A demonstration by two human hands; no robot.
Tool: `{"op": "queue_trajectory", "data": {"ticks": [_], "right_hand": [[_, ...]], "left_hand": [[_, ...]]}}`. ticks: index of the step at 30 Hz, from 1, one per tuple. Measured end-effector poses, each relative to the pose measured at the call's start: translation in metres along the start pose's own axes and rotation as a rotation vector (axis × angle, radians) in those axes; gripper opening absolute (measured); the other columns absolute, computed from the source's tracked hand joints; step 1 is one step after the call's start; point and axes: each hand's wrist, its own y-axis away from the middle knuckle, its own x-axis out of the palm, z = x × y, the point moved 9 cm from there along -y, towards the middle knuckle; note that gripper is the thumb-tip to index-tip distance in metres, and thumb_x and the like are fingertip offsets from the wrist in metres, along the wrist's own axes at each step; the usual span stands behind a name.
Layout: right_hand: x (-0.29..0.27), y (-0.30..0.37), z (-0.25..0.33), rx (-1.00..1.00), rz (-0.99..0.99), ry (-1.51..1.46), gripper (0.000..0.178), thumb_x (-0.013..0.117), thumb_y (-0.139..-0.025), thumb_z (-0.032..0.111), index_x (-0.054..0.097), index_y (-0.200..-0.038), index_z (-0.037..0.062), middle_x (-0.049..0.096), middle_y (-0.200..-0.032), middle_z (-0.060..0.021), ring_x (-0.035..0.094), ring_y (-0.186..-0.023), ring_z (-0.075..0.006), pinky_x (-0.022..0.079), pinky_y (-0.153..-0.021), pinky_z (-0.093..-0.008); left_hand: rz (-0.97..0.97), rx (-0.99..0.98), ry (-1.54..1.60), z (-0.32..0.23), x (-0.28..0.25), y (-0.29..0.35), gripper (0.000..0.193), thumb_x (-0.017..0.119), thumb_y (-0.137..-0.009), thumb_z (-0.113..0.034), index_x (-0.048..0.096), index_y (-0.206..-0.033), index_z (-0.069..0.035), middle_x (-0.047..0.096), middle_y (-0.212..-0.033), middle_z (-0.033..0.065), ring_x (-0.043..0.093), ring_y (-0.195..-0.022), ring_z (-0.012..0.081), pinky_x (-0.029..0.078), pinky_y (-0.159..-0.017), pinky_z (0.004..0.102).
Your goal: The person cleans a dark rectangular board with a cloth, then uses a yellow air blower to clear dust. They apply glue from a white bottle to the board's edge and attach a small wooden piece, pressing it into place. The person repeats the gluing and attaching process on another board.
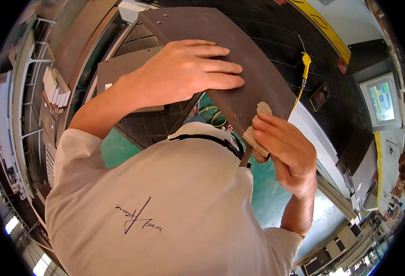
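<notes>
1. The right hand (285, 154) is pinching a folded tan sanding pad (257, 138) against the dark panel (239, 60)'s lower edge.
2. The left hand (184, 71) is lying flat, fingers spread, steadying the tilted panel.
3. Beyond, a yellow hose fitting (305, 64) is hanging beside a monitor (381, 100).

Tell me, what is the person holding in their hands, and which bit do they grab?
The right hand pinches a tan sanding block by its side, against the edge of a dark brown board. The left hand lies flat on the board's face.
</notes>
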Motion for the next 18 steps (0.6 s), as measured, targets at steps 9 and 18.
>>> {"op": "queue_trajectory", "data": {"ticks": [9,18], "right_hand": [[-0.009,0.029,0.024,-0.078,0.137,0.172,0.03,0.069,-0.075,-0.001,0.075,-0.104,-0.001,0.076,-0.111,-0.0157,0.073,-0.108,-0.0359,0.06,-0.091,-0.0445],[-0.052,0.141,-0.041,0.272,-0.605,-0.12,0.022,0.058,-0.09,-0.005,0.07,-0.108,-0.0018,0.071,-0.114,-0.0281,0.076,-0.096,-0.034,0.063,-0.084,-0.0394]], "left_hand": [[0.038,-0.002,0.028,-0.003,0.002,0.003,0.049,0.067,-0.073,0.0,0.076,-0.117,-0.02,0.072,-0.129,-0.0036,0.066,-0.123,0.0258,0.055,-0.104,0.0417],[-0.024,-0.026,-0.02,0.01,0.002,0.027,0.045,0.07,-0.077,0.001,0.077,-0.116,-0.02,0.072,-0.13,-0.0042,0.066,-0.122,0.0257,0.056,-0.104,0.0423]]}}
